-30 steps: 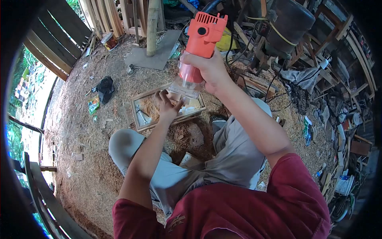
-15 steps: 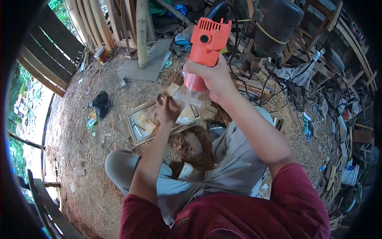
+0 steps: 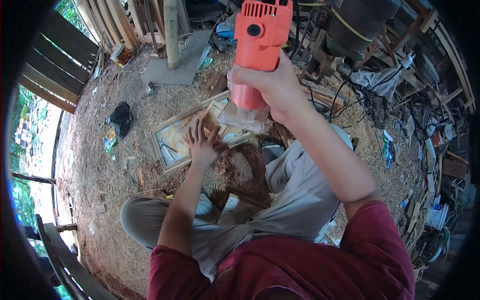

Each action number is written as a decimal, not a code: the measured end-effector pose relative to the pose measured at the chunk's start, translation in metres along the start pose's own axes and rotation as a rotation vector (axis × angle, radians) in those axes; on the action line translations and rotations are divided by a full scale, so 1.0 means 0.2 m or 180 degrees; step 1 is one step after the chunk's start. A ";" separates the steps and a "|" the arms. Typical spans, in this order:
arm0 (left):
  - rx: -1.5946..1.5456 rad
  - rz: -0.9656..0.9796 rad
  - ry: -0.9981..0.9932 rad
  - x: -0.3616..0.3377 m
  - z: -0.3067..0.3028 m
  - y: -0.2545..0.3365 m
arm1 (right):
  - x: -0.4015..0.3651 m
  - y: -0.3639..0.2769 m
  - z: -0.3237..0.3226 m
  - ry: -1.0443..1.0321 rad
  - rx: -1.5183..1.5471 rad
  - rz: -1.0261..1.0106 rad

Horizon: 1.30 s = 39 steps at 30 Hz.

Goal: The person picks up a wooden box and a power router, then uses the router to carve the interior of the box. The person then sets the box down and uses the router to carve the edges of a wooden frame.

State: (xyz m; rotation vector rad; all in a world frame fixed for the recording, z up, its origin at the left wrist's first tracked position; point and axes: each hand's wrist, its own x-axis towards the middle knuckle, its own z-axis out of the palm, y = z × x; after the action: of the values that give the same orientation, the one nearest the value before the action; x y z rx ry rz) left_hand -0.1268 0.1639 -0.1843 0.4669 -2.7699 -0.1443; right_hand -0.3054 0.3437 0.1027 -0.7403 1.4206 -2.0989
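Observation:
My right hand (image 3: 270, 82) is wrapped round the body of a red power tool (image 3: 262, 40), which is held upright with its clear base (image 3: 242, 119) at the bottom. Under and beside it lies a shallow wooden frame (image 3: 161, 150) on the ground, with wood pieces, shavings and a thin metal tool (image 3: 167, 148) inside. My left hand (image 3: 203, 145) is over the frame's near side, fingers spread, holding nothing. Whether its fingertips touch the shavings I cannot tell.
A dark plastic bag (image 3: 121, 119) and a green packet (image 3: 110, 140) lie on the left. Behind stand a wooden post (image 3: 171, 35) on a grey sheet (image 3: 187, 67) and a dark container (image 3: 362, 22). Cables and scrap wood lie at the right.
The power tool and my right hand have come closer to the camera. My left hand has moved down and left, away from the clear base, and its fingers have spread.

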 end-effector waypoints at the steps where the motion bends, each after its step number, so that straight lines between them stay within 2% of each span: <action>1: 0.0065 0.0058 0.0008 0.01 0.02 -0.02 | 0.00 0.01 0.01 -0.0017 0.0017 0.0014; 7: -0.0020 0.0101 0.0012 0.13 -0.05 -0.10 | 0.00 0.01 0.03 -0.0151 0.0025 -0.0033; 8: -0.0030 0.0066 0.0184 0.14 -0.03 -0.11 | 0.00 0.01 0.03 -0.0127 -0.0011 -0.0060; 12: 0.0017 0.0152 0.0104 0.24 0.14 -0.25 | -0.03 -0.02 0.03 0.0040 -0.0023 -0.0155; 16: -0.0227 0.0067 0.0315 0.33 0.07 -0.22 | -0.02 -0.01 0.01 0.0053 -0.0119 -0.0168; 19: -0.0326 -0.0044 0.0211 0.36 0.07 -0.22 | -0.02 -0.01 0.00 0.0072 -0.0140 -0.0097; 21: -0.0772 -0.0175 0.0061 0.39 0.05 -0.23 | -0.02 0.00 -0.01 0.0077 -0.0110 -0.0044; 24: -0.1057 -0.0134 -0.0623 0.39 -0.07 -0.26 | -0.01 0.01 -0.02 0.0081 -0.0171 -0.0190; 26: -0.0217 0.0497 -0.0776 0.42 -0.06 -0.30 | -0.01 0.00 -0.01 0.0148 -0.0149 -0.0222; 27: 0.0673 0.1042 -0.0614 0.43 0.07 -0.39 | -0.02 0.00 -0.01 0.0179 -0.0145 -0.0237; 29: 0.1345 0.1410 -0.0519 0.43 0.21 -0.48 | -0.02 0.01 -0.01 0.0173 -0.0208 -0.0417; 33: 0.1139 0.1258 -0.0505 0.46 0.28 -0.53 | -0.08 -0.07 0.07 0.0244 -0.0155 -0.0496; 35: 0.0633 0.0924 -0.0159 0.47 0.24 -0.48 | -0.12 -0.13 0.12 0.0229 -0.0096 -0.0560; 37: -0.0688 0.0122 0.0292 0.44 0.14 -0.39 | -0.16 -0.18 0.16 0.0270 -0.0104 -0.0557; 39: -0.0563 -0.0051 0.0133 0.44 0.06 -0.32 | -0.19 -0.22 0.18 0.0229 -0.0184 -0.0548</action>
State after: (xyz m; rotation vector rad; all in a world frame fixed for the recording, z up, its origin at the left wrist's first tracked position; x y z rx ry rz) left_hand -0.1897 0.0741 -0.1791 0.4409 -2.6823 -0.3755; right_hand -0.2577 0.3586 0.1501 -0.8443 1.5091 -2.2428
